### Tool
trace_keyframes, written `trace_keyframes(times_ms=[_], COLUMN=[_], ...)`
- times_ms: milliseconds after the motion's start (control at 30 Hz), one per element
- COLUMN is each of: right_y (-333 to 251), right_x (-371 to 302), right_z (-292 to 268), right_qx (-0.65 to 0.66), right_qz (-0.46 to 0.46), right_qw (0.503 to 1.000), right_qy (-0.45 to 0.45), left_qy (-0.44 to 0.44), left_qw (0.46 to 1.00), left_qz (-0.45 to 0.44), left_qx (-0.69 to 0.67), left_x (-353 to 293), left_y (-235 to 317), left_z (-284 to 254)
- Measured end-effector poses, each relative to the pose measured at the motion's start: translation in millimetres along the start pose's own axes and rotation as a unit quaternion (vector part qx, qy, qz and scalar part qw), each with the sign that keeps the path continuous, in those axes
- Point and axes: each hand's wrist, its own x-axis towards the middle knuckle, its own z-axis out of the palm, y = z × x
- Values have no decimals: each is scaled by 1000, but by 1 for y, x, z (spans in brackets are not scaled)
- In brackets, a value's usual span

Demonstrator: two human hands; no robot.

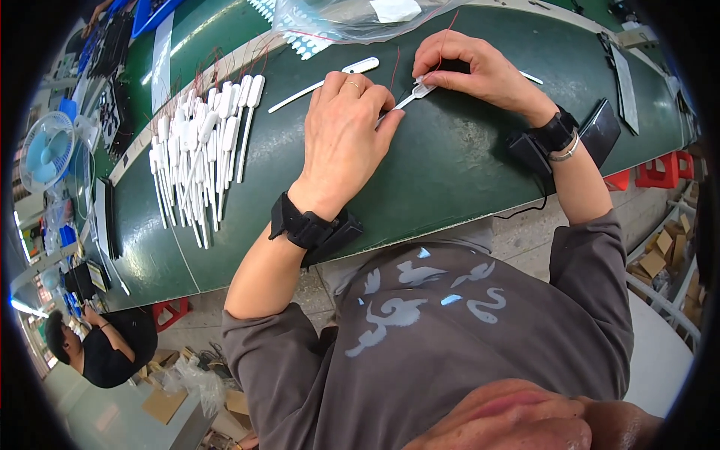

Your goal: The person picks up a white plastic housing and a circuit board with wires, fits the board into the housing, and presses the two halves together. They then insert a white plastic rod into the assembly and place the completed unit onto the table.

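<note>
Far L: fan (pixel 46 152), blue blades, white cage; below it a co-worker (pixel 116 349) in a black top, by the bench's L end. Red stool (pixel 171 313) under the bench edge. On the green bench (pixel 277 255), L side: pile (pixel 202 142) of white sticks, wide ends mostly up toward the far side, thin red wires (pixel 214 64) at the top. Next R, a loose stick (pixel 296 97) lies at a slant, partly hidden by the L fingers. L hand (pixel 343 124), ring on one finger, black strap (pixel 300 223) on wrist: grip narrow, thumb + fingers on the thin end of the work stick (pixel 405 100). That stick is approx. mid-bench, betw. both hands, wide end up to the R. Beyond: dotted sheet (pixel 306 46) & clear bag (pixel 345 21). R hand (pixel 480 71): thumb + fingertips pinched tight on the wide end; exact contact too small to tell. Red wire (pixel 450 28) rises by its fingers. R wrist: strap (pixel 559 133) + bracelet. Then black case (pixel 601 133); far R, red stools (pixel 656 172) & cardboard (pixel 660 251).
</note>
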Motion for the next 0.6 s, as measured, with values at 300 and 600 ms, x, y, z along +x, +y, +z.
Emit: trace_keyframes(times_ms=[300,600], right_y=[5,-1], right_x=[-5,-4], right_z=[6,7], right_qx=[-13,-10], right_qz=[2,16], right_qw=[1000,1000], right_qy=[8,5], left_qy=[7,0], left_qw=[1000,1000], left_qz=[-11,-3], left_qx=[13,-16], left_x=[2,0], left_y=[0,-7], left_z=[1,3])
